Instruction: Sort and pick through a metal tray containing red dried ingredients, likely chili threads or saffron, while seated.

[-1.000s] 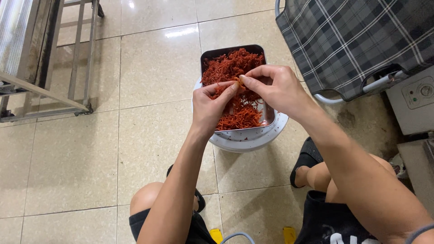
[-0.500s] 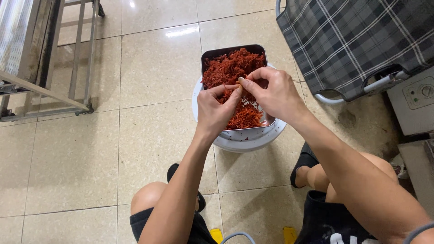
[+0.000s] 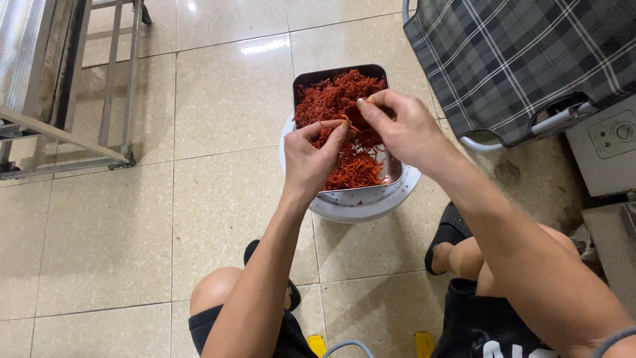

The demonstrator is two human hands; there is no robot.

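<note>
Floor: beige glazed tiles [image 3: 218, 99] fill the view, with ceiling light glaring off them near the top.
Folding chair: a grey plaid seat on a metal tube frame [image 3: 510, 59] sits at upper right, beside a pale appliance with a dial [image 3: 609, 149].
Rack: a steel frame [image 3: 73, 86] stands at upper left, well apart from the work.
Person: seated low, knees out, dark sandals either side of the tray.
Support: a white round stand [image 3: 361, 202] carries the tray.
Tray: a rectangular metal tray [image 3: 338, 71], heaped with red shredded strands [image 3: 338, 99].
Left hand [image 3: 311, 156]: over the tray's near half, thumb and fingers pinched shut on a small tuft of strands.
Right hand [image 3: 401, 126]: right alongside, fingertips likewise closed on the same clump.
Step, as I read it: sorting or teasing apart a pinch of strands above the pile.
Next move calls for: a light, fine pull, keeping the bits over the tray.
</note>
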